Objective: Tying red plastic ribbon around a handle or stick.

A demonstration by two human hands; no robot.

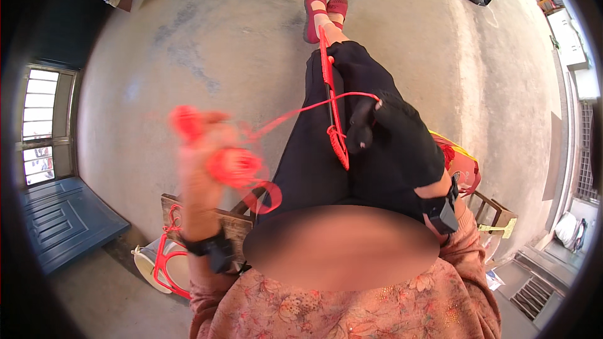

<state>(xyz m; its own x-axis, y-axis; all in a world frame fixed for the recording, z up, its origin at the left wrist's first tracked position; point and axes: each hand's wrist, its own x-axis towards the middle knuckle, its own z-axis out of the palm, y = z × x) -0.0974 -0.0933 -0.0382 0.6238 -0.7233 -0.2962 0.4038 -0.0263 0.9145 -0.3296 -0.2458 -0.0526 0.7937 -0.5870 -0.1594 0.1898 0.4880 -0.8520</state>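
Concrete floor [207, 37] ahead of knees: bare, wide free room. Lap: red woven strip [331, 97] along it, red cord [295, 113] strung taut between 2 hands, blocks passage there. Wooden stool [229, 223] edge, left: white basin [147, 263] below. Right edge: red bag [461, 163] close against thigh.

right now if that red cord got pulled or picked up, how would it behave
Probably floppy: the red cord sags in a curve between the left hand and the gloved right hand, and droops in a loose loop below the left. Likely light, since it hangs in the air from the fingers alone. It may tangle, as it bunches at the left hand.
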